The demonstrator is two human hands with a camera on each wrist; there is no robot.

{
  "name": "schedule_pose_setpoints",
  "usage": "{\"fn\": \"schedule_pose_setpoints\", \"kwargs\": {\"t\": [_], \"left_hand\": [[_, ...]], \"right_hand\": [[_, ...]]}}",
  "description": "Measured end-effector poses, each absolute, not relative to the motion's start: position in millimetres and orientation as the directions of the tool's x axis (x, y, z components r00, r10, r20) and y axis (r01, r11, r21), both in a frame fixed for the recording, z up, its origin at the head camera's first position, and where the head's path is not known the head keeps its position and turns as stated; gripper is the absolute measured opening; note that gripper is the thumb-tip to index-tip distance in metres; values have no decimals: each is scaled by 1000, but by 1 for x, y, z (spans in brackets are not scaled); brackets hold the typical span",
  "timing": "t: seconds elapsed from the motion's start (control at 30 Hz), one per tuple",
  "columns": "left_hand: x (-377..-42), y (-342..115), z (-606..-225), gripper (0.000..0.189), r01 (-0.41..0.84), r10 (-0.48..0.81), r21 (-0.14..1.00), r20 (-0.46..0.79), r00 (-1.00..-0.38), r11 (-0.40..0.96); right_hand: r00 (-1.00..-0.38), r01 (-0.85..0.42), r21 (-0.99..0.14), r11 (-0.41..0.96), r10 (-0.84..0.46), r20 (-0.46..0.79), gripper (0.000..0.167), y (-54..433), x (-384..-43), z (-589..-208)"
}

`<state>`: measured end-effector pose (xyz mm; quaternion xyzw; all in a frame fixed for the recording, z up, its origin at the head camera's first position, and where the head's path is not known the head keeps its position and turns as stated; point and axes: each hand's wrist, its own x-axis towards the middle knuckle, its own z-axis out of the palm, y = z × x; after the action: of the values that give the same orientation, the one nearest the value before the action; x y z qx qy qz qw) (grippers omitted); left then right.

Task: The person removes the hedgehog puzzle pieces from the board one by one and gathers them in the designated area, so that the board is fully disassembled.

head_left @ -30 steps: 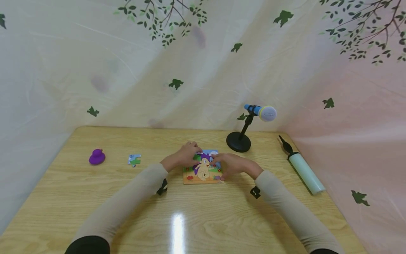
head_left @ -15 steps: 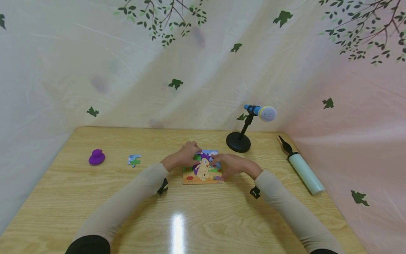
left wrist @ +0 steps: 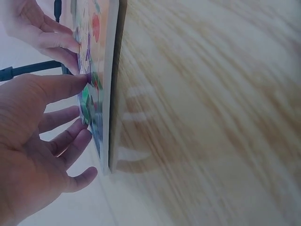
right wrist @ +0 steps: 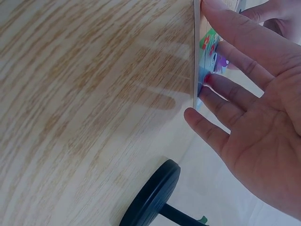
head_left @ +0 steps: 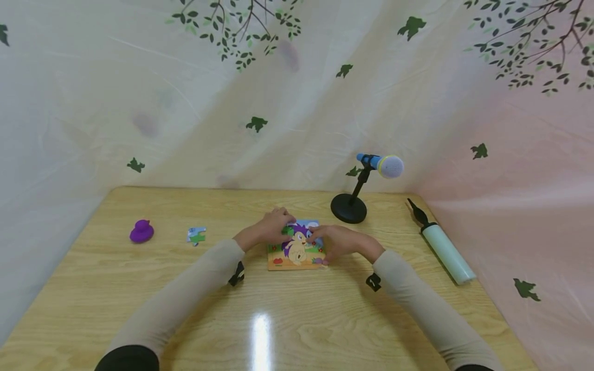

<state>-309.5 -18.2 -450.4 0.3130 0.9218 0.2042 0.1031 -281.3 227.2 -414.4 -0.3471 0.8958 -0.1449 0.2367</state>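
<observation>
A jigsaw puzzle (head_left: 297,253) with a purple-haired cartoon animal lies flat in its tray on the table. My left hand (head_left: 274,226) is over its upper left part, thumb and fingertips pinching a green-patterned puzzle piece (left wrist: 86,101) at the board's surface. From the other side, my right hand (head_left: 341,240) rests its fairly straight fingers on the puzzle's right part, its thumb near the lower right corner. In the right wrist view the fingertips (right wrist: 209,80) touch the picture, and the little finger reaches past the board's edge. One loose blue and green puzzle piece (head_left: 196,235) lies to the left.
A purple hat-shaped object (head_left: 141,231) sits far left. Behind the puzzle, a blue toy microphone (head_left: 381,165) stands on a round black base (head_left: 349,207). At the right edge lies a pale green hand pump (head_left: 449,253) with a black nozzle. A printed curtain (head_left: 209,129) hangs behind the table.
</observation>
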Motion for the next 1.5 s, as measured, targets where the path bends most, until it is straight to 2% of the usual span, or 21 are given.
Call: {"fn": "schedule_pose_setpoints", "kwargs": {"t": [0.47,1.0,1.3,1.5], "left_hand": [[-308,-18,-447,52,585,636,387,-5,-771,712],[-312,-19,-450,49,647,658,254,51,-751,719],[-312,-19,-450,47,699,692,162,107,-714,696],[-311,-20,-451,45,714,701,142,139,-700,685]], "right_hand": [[-643,-558,-423,714,-694,-324,66,228,-280,-413],[-628,-583,-426,692,-717,-304,65,229,-281,-414],[-637,-560,-431,708,-700,-322,65,228,-280,-414],[-639,-556,-435,708,-699,-322,65,228,-281,-414]]}}
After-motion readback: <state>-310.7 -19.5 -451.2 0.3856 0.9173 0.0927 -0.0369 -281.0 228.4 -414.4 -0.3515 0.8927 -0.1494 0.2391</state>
